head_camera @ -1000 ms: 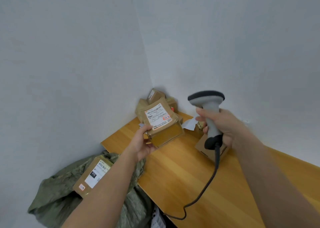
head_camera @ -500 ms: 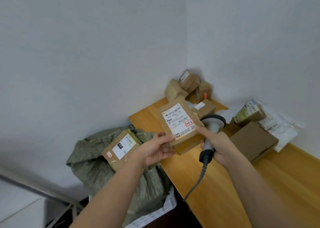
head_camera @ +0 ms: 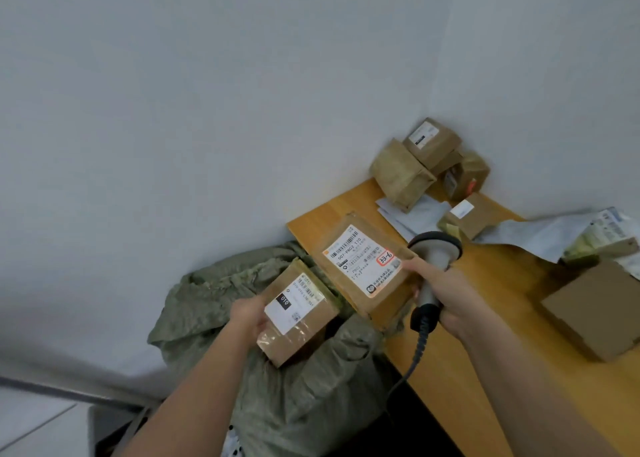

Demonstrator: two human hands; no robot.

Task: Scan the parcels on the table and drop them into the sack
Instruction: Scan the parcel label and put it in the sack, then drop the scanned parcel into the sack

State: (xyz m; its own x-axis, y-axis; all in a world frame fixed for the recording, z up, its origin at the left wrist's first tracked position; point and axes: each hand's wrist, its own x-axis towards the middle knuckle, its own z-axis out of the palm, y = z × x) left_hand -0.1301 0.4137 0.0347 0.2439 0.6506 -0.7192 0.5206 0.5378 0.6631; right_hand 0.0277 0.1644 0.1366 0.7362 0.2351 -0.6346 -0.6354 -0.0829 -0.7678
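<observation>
Since half a second ago, left hand (head_camera: 247, 314) shifted onto the sack's (head_camera: 214, 304) boxed parcel (head_camera: 298, 314), leaving the scanned parcel (head_camera: 363, 266) pinched against the scanner (head_camera: 433, 273) gripped in right hand (head_camera: 446, 293), likely readying its drop.

Sack (head_camera: 214, 304) left of table (head_camera: 485, 318); parcels (head_camera: 426, 165) piled in its far corner.

left arm: bare from hand to past the elbow, no sleeve in view
right arm: bare likewise, no sleeve in view
left hand (head_camera: 247, 314): no glove, ring or watch
right hand (head_camera: 446, 293): no glove, ring or watch
</observation>
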